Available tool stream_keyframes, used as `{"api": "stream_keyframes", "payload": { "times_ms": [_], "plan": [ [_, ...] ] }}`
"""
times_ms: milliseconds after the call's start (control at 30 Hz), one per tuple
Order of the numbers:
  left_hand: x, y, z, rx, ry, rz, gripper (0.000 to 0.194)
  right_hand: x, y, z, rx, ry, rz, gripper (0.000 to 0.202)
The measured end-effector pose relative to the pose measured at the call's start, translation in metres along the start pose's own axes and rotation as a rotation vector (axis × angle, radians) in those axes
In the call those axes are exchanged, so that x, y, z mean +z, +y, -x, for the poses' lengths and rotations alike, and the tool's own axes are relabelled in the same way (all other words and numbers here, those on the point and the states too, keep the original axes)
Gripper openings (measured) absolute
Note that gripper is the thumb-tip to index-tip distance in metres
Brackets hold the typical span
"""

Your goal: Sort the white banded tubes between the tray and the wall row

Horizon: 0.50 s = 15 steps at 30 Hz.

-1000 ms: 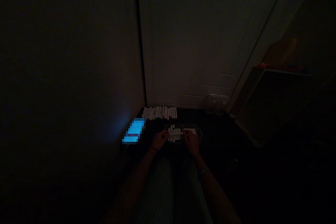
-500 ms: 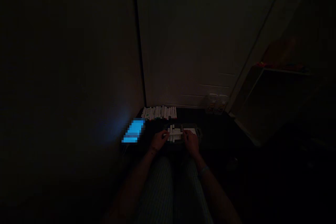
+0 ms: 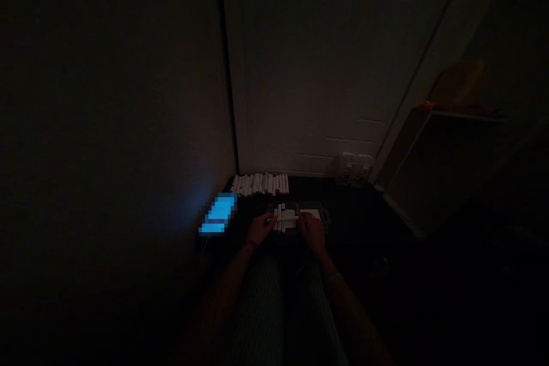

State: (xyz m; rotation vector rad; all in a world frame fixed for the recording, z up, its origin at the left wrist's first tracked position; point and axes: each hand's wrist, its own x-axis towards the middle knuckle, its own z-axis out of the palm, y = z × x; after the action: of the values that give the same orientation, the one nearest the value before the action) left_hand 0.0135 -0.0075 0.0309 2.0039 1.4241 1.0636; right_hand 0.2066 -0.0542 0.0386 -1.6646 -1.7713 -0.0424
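In the dim head view, a white marker (image 3: 287,218) lies level between my two hands. My left hand (image 3: 259,229) is closed on its left end, and my right hand (image 3: 313,232) is closed on its right end. Beneath it stands an open clear plastic case (image 3: 324,211). Several white markers (image 3: 279,211) lie side by side in the left part of the case, and a white piece like a card or label shows in its right part. My fingertips are too dark to make out in detail.
A row of several white markers (image 3: 259,184) lies along the wall at the back left. A glowing, pixelated screen (image 3: 219,214) is at the left. Two clear cases (image 3: 354,170) stand against the wall at the back right. A shelf unit (image 3: 412,166) is farther right.
The picture is slightly lighter around the wall and shelf. Both hands and the marker between them have stayed almost in place.
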Motion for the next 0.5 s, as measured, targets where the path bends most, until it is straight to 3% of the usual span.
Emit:
{"api": "stream_keyframes", "payload": {
  "times_ms": [500],
  "plan": [
    [0.0007,0.0009,0.0,0.003,0.005,-0.001,0.031,-0.0034,-0.0012,-0.0001,-0.022,-0.019,0.022,0.036]
  ]
}}
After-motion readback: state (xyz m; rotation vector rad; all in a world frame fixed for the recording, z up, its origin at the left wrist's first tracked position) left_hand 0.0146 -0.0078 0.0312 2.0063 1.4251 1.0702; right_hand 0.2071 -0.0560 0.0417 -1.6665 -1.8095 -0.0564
